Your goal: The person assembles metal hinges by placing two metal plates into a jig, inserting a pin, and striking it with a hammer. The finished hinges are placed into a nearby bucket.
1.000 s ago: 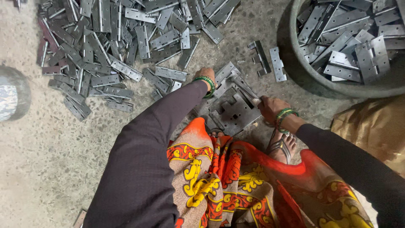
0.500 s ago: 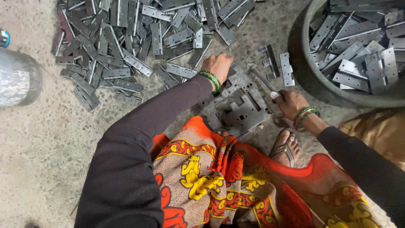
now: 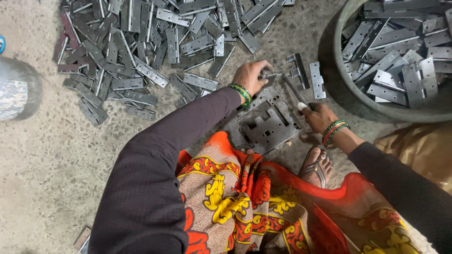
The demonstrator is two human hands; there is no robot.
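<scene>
My left hand (image 3: pixel 252 75) pinches a small grey metal hinge piece (image 3: pixel 269 74) at the far edge of a dark steel jig block (image 3: pixel 266 123) on the floor. My right hand (image 3: pixel 319 117) grips a slim metal hammer (image 3: pixel 295 92) by its handle, the head pointing toward the hinge piece. Both wrists wear green and red bangles. Two loose hinge leaves (image 3: pixel 308 77) lie just beyond the block.
A big heap of grey hinge leaves (image 3: pixel 141 42) spreads over the concrete floor at the top left. A round metal tub (image 3: pixel 358 94) of hinges stands at the upper right. A grey cylinder (image 3: pixel 19 94) sits at the left edge. My sandalled foot (image 3: pixel 316 165) rests near the block.
The view has shifted, so everything sits lower and further right. My left hand has closed on a hinge piece at the block's far edge. My right hand still holds the hammer.
</scene>
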